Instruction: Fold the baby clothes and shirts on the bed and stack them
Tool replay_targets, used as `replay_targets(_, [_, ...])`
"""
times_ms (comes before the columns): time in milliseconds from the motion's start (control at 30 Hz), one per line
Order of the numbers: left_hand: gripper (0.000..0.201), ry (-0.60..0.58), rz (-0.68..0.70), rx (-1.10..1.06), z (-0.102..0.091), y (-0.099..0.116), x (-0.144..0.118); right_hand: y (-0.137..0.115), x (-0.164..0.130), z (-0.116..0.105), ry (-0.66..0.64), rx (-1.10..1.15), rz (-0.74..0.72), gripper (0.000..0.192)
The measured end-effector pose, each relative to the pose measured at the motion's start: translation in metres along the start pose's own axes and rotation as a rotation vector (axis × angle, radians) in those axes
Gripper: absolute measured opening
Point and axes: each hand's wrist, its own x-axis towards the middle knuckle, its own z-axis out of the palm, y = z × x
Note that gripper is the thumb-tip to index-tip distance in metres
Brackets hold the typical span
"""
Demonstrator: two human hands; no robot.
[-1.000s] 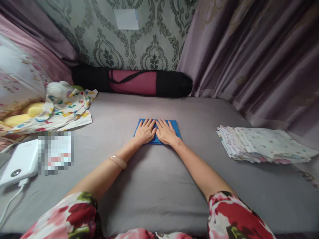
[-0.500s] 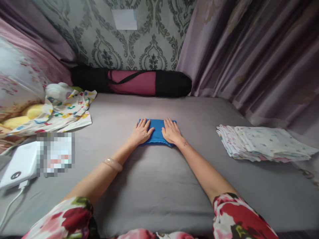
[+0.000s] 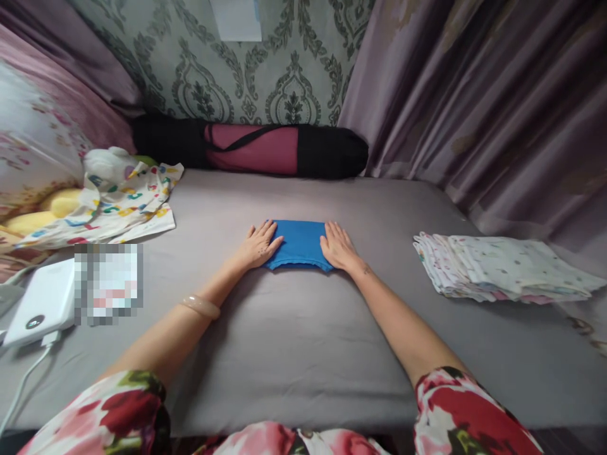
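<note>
A folded blue cloth [image 3: 301,243] lies flat on the grey bed sheet [image 3: 294,328], its near edge curved and seamed like a garment's hem. My left hand [image 3: 260,245] presses flat on the cloth's left end, fingers stretched out and thumb pointing inward. On the right end rests my right hand [image 3: 338,245], palm down with its fingers extended. Neither hand grips the fabric. Whatever lies directly beneath the palms is hidden.
To the right sits a stack of folded patterned cloths [image 3: 502,268]. A black and maroon long bag [image 3: 251,148] lies along the wall. At left are a white power bank [image 3: 42,303] with a cable, a blurred-out item [image 3: 114,284] and a printed cloth [image 3: 128,205] by plush toys.
My hands have slid apart towards the two ends of the blue cloth, so more of its middle shows. The view has tilted slightly downward.
</note>
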Motion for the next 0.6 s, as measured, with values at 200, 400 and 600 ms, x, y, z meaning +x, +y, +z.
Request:
replay_targets(200, [0.059,0.115,-0.01,-0.171,-0.005,-0.004,-0.002,-0.019,0.012,0.011,0.147,-0.068,-0.102,0.061])
replay_targets(400, [0.053,0.279,-0.058,-0.36,-0.003,-0.013,-0.002,-0.073,0.01,0.012,0.086,-0.024,-0.222,0.06])
replay_targets(600, [0.045,0.355,-0.137,-0.488,0.002,-0.02,0.005,-0.073,0.014,0.021,0.026,-0.013,-0.194,0.061])
